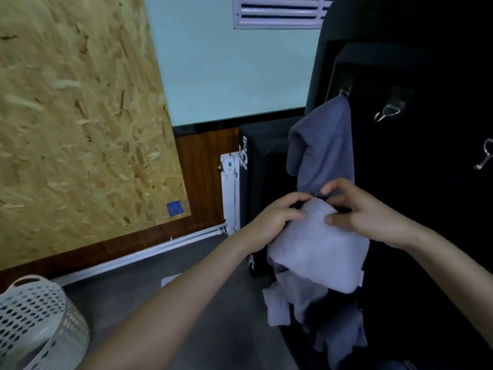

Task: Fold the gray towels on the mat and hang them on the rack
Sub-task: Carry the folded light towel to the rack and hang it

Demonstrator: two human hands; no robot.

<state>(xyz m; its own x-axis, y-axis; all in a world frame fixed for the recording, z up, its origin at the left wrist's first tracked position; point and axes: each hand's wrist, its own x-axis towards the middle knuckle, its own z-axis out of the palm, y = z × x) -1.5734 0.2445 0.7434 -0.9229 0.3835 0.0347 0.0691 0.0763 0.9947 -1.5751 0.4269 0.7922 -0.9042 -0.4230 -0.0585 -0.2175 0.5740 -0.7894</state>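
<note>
Both forearms are reaching forward; the left hand (277,214) and right hand (357,209) are pinching the folded gray towel's (317,252) top corner.

Folded towel (317,244): pale gray with a lilac cast, plain.
Hanging towel (322,145): darker blue-gray, plain.
Towel heap (333,316): mixed pale and mid gray.
Rack (426,196): black.
3 hooks (388,113): silver.
Block (257,198): black, white "15cm" lettering.
Board (74,116): tan and straw-yellow, flecked chip pattern.
Sticker (175,208): blue.
Wall (229,70): pale blue-green.
Vent (280,12): white, dark slat stripes.
Wood panel (205,148): dark reddish-brown, grained.
Radiator (229,190): white.
Pipe (160,249): white.
Basket (34,316): white, regular pattern of round holes.
Floor (160,316): dull gray.
</note>
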